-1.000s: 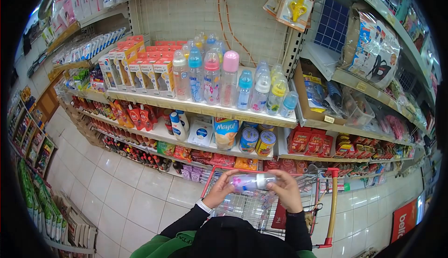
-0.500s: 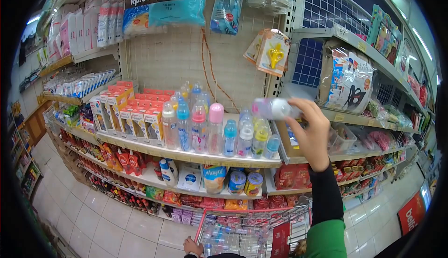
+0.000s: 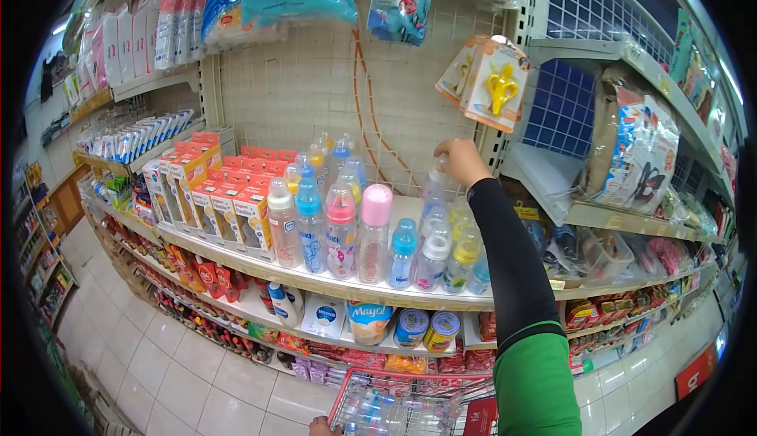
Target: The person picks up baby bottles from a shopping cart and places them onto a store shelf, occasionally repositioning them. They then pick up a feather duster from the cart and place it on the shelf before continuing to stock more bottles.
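My right hand (image 3: 463, 160) reaches to the back of the shelf, its fingers closed around the top of a baby bottle (image 3: 434, 180). That bottle stands upright behind a row of small bottles, including a blue-capped bottle (image 3: 404, 253), a white-capped bottle (image 3: 432, 261) and a yellow-topped bottle (image 3: 463, 262). Left of these is a taller bottle with a pink cap (image 3: 378, 231). At the bottom edge, my left hand (image 3: 323, 427) is closed at the red rim of a shopping cart (image 3: 344, 385), partly cut off by the frame. Several bottles (image 3: 374, 408) lie inside the cart.
Orange-and-white boxes (image 3: 251, 207) stand left of the bottles. A hanging yellow teether pack (image 3: 498, 85) is just above my right hand. A metal shelf bracket (image 3: 544, 184) and a bagged carrier (image 3: 631, 148) are to the right. Cans (image 3: 441, 331) and pouches fill the shelf below.
My right hand has carried the bottle left and inward, from in front of the right shelf to behind the row of small bottles. The view has shifted, and my left hand stays by the cart.
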Motion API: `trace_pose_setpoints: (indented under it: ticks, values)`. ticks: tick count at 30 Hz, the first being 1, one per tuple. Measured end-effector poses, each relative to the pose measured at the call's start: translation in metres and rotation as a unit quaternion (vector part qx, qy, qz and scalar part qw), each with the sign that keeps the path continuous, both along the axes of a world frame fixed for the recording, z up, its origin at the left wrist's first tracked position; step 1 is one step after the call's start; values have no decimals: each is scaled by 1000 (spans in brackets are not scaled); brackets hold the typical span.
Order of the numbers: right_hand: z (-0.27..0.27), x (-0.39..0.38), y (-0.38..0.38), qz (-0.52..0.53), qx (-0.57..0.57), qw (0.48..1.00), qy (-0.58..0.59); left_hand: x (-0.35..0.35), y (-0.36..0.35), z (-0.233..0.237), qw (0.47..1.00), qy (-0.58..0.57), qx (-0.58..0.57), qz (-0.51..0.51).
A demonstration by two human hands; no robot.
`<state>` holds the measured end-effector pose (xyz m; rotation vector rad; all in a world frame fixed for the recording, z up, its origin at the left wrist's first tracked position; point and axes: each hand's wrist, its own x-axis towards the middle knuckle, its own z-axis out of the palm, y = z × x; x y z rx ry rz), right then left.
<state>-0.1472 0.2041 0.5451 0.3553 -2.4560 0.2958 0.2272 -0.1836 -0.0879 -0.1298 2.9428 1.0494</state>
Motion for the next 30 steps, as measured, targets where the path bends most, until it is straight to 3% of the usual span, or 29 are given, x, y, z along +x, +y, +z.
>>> trace_pose_setpoints:
  ticks: [8, 30]
  values:
    - [-14, -32, 15, 69, 80, 974, -202, 3, 7, 27, 1000, 4, 12, 5]
    - [-10, -25, 10, 84, 57, 970, -221, 4, 8, 29, 1000, 28, -3, 13]
